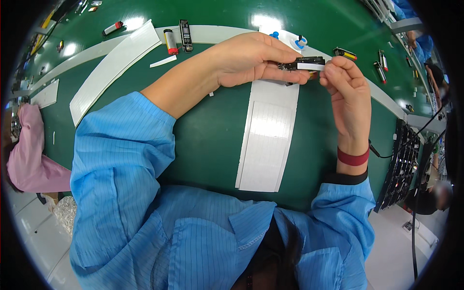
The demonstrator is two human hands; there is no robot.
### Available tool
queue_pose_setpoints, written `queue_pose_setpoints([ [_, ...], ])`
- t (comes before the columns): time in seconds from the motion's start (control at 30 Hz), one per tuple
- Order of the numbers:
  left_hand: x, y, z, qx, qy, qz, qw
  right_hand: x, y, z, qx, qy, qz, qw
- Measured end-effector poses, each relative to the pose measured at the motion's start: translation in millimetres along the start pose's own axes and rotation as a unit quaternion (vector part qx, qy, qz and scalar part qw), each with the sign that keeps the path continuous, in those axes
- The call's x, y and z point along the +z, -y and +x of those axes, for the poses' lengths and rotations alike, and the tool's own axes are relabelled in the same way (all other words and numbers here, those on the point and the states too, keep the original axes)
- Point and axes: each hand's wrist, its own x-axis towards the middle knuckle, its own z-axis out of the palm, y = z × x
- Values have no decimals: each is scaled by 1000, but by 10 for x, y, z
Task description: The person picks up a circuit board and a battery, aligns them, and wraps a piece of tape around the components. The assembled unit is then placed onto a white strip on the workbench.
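Observation:
My left hand (249,57) reaches across from the left, its thumb and fingers closed on a small black electronic module (316,60). Along the module's near side lies a narrow white strip (309,66). The strip's right end is pinched between the thumb and forefinger of my right hand (349,92). A bit of yellow shows under the module, mostly covered by fingers. Below both hands a stack of long white sheets (266,145) rests on the green table (208,145).
Beyond my hands are small blue-and-white fittings (300,42), a silver battery cell (170,42) and a black module (185,36). More white sheets (116,70) lie left. A rack of black parts (398,164) and cables stand right. A person in a pink sleeve (36,150) is at left.

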Motion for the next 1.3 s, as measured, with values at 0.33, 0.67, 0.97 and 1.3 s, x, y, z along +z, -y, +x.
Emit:
queue_pose_setpoints([
  [0.33, -20, -22, -1, -2, 1, 23, 1000, 27, -47, 47, -19, -24, -35, 999],
  [0.67, -27, 13, 5, 8, 12, 22, 1000, 50, -75, 26, -24, -49, -52, 997],
  [0.97, -11, 20, 0, 12, 9, 34, 999, 120, -124, -12, -86, -61, -79, 991],
  [1.3, 77, 16, -28, 10, -21, 42, 999, 121, -127, -37, -208, -51, -155, 964],
])
